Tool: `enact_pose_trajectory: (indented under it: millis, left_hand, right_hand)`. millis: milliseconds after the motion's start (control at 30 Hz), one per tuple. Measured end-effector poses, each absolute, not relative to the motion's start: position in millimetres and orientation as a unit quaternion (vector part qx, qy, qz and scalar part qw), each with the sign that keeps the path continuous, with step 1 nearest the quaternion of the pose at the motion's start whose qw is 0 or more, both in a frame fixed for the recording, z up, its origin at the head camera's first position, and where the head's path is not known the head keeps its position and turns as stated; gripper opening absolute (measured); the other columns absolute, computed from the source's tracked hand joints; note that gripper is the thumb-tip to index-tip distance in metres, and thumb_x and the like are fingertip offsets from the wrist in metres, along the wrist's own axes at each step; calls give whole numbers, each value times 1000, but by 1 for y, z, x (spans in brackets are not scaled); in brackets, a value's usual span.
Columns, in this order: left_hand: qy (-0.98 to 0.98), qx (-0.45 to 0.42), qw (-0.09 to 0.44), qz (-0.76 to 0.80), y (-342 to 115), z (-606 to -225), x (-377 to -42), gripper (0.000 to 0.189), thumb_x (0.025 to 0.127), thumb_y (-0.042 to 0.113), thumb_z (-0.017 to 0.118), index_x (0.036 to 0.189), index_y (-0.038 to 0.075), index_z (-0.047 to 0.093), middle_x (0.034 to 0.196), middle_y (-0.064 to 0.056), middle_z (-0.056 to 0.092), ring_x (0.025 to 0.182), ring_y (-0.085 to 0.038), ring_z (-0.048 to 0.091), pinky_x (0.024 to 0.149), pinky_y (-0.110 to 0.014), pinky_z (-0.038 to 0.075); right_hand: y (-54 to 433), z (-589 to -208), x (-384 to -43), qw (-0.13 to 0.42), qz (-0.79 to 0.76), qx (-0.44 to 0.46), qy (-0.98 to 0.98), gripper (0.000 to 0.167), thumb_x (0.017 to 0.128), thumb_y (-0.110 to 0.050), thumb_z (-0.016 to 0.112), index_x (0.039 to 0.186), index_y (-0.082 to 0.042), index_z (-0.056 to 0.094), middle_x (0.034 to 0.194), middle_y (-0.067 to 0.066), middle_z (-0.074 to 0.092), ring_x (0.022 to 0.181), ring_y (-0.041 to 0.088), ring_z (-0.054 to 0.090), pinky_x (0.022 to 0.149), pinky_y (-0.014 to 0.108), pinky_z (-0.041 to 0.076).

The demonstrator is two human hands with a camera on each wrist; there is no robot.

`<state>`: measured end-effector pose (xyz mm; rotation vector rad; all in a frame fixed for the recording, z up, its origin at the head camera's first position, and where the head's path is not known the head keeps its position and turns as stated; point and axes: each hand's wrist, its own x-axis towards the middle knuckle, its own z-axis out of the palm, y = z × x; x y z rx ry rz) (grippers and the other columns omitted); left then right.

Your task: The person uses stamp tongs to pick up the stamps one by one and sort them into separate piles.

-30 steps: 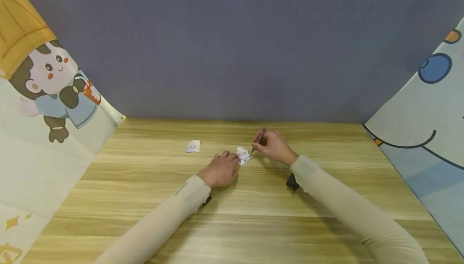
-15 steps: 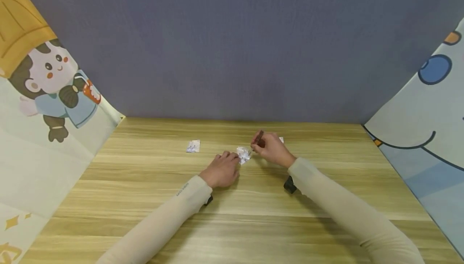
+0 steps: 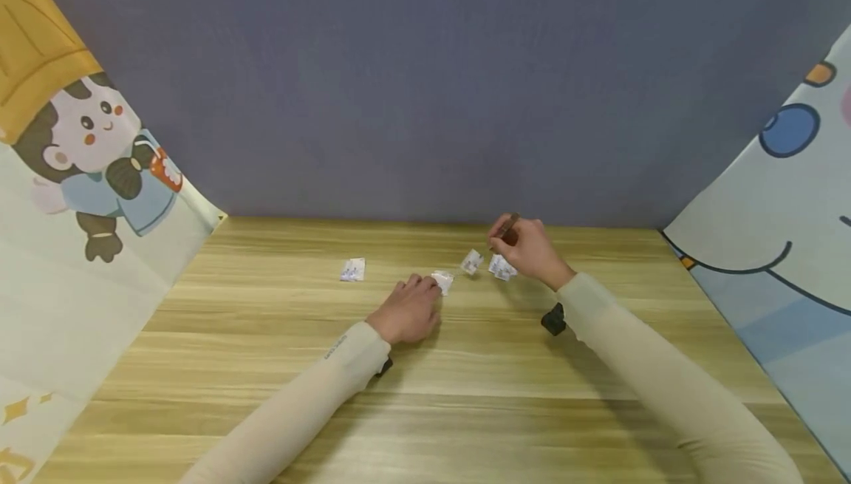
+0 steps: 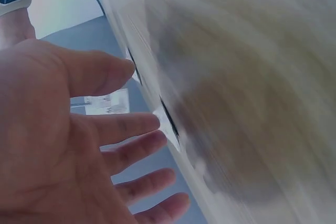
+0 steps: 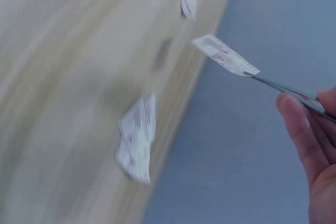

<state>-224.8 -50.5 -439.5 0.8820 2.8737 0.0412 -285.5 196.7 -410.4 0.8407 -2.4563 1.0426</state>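
My right hand [image 3: 532,253] pinches a pair of metal tweezers [image 5: 287,90] between thumb and fingers. In the tweezers' tips hangs a small white printed paper slip [image 5: 224,56], raised above the table. Below that hand, a few overlapping slips [image 5: 137,139] lie on the wood. My left hand [image 3: 407,312] rests on the table, its fingertips at the edge of another white slip [image 3: 442,282]. The left wrist view shows the left fingers [image 4: 131,153] mostly extended and spread, with a fingertip touching that slip.
Further left on the wooden table [image 3: 279,366] lies another white slip [image 3: 352,270] or small stack. A dark grey panel [image 3: 425,100] rises behind the table's back edge. Cartoon-printed walls [image 3: 60,196] stand at both sides.
My right hand has moved right and slightly up, carrying a slip away from beside the left fingers. The overlapping slips it had mostly covered now show. The left hand stays in place.
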Motion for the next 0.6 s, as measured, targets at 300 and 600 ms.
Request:
enact_pose_trajectory:
  millis: [300, 600]
  left_hand:
    - [948, 316, 26, 19, -25, -439, -230, 47, 96, 28, 50, 138, 8, 46, 141, -6, 40, 128, -26, 34, 101, -46, 33]
    - [947, 320, 38, 18, 10, -440, -239, 46, 97, 28, 47, 140, 12, 45, 145, -4, 38, 131, -25, 32, 101, -45, 32]
  right_hand:
    - [226, -400, -287, 151, 361, 247, -887, 5, 90, -8, 64, 89, -4, 65, 74, 2, 66, 63, 20, 64, 54, 31, 52]
    - [244, -404, -304, 68, 391, 203, -895, 5, 92, -9, 62, 90, -4, 63, 80, 12, 66, 66, 16, 65, 59, 31, 54]
